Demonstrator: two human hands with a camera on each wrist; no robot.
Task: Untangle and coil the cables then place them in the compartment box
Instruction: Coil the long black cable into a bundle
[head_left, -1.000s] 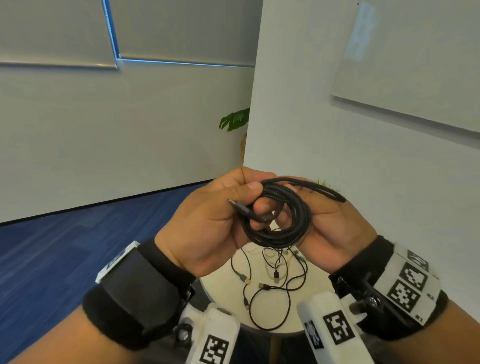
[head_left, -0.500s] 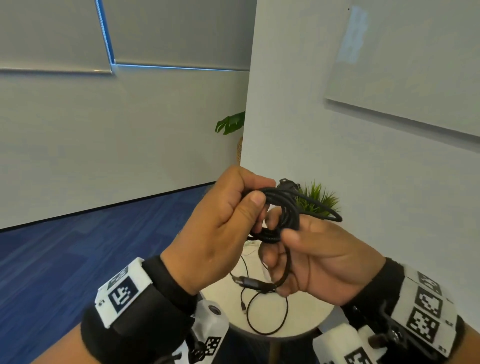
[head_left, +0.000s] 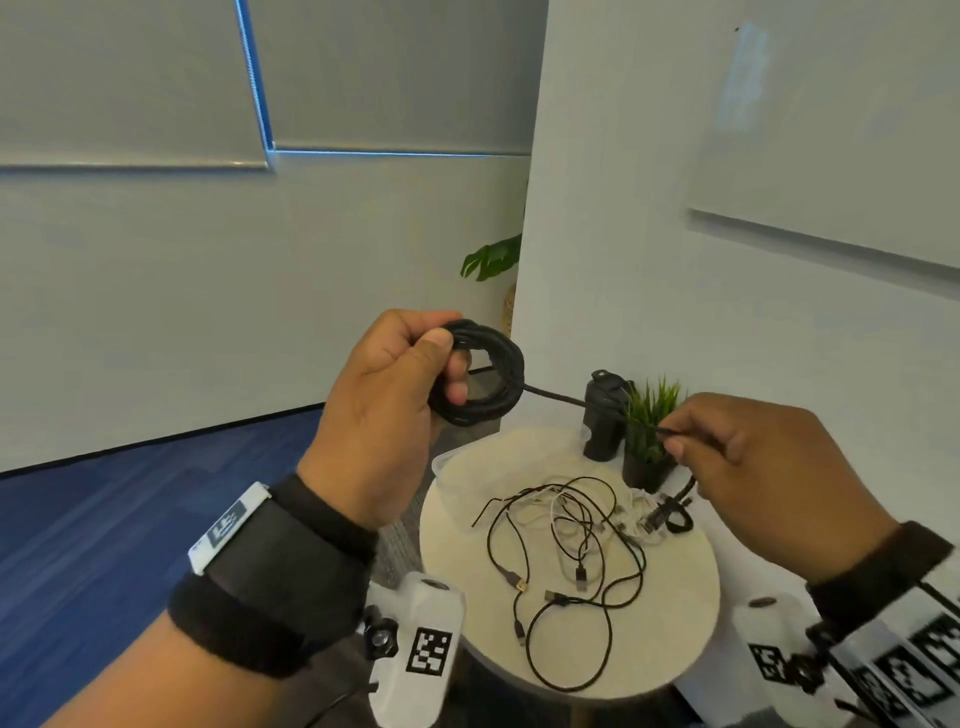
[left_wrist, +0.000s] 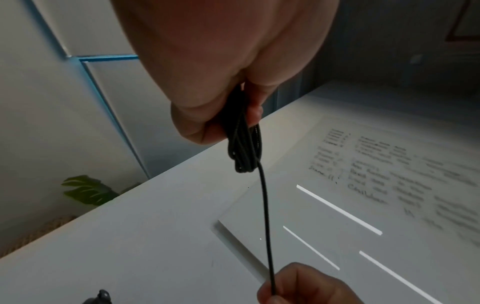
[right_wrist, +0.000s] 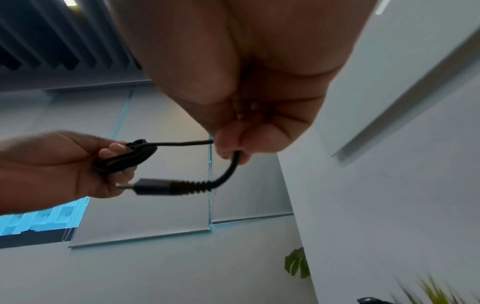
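Head view, nearest first. My left hand (head_left: 387, 400), centre-left of the frame, has thumb and fingers curled round the black cable coil (head_left: 480, 382), clamping the loops on one side so they cannot spring apart. The coil is a tight ring of several turns, matte black and braided by the look of it.

My right hand (head_left: 748, 457), right of centre, pinches the free tail (head_left: 550, 395) of the same cable between thumb and forefinger. The tail runs nearly taut from coil to pinch. The right wrist view shows the plug (right_wrist: 155, 187) with its ribbed collar hanging loose below my fingers (right_wrist: 231, 144). Judgement: I hold the tail out to keep it straight for a last wrap round the bundle.

Below and beyond the hands, lower centre, the round table (head_left: 691, 623) carries a loose tangle of thin cables (head_left: 566, 545), black and white, crossing one another; none is coiled yet. At the table's left far edge sits a pale clear container (head_left: 441, 460), possibly the compartment box; cannot confirm. Farther back stand a dark cylinder (head_left: 602, 415) and a small potted plant (head_left: 649, 436).
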